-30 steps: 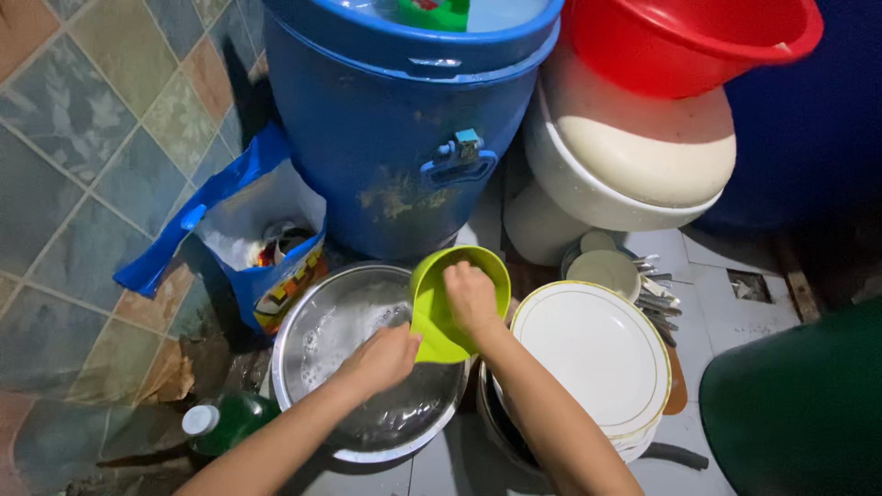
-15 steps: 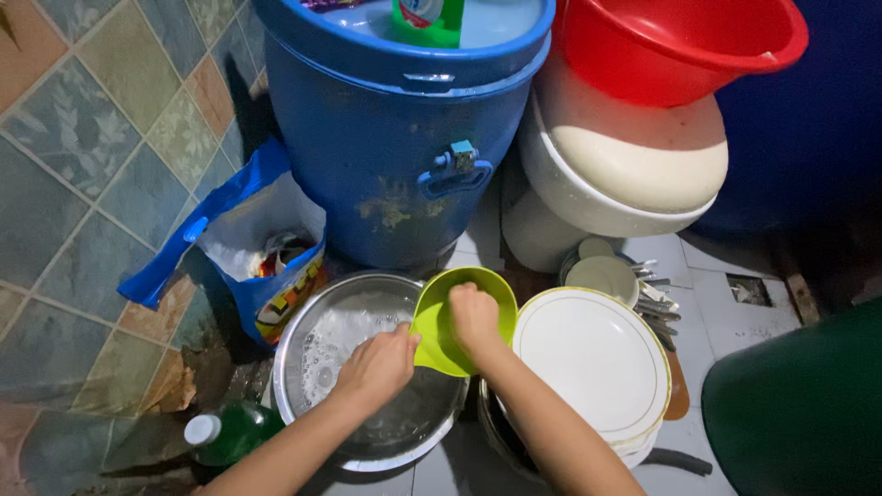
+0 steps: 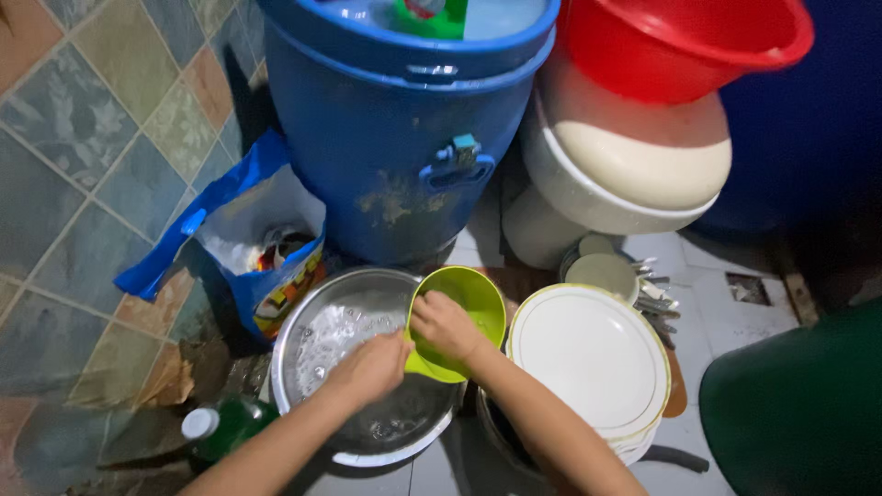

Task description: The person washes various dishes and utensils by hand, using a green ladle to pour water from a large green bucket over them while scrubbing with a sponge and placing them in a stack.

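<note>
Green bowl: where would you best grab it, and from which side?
Probably by the rim of the green bowl, from its lower left edge, where the left hand already grips it. The bowl is tilted over the metal basin and the right hand fills its inside, so only the thin rim is free.

green bowl [image 3: 464,303]: 1 | steel basin [image 3: 317,317]: 1 | blue drum [image 3: 386,156]: 1 | red basin [image 3: 698,46]: 1

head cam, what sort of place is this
Likely a home floor-level dishwashing spot: both hands work a green bowl over a soapy metal basin on the tiled floor, beside a blue water drum and stacked white plates.
</note>
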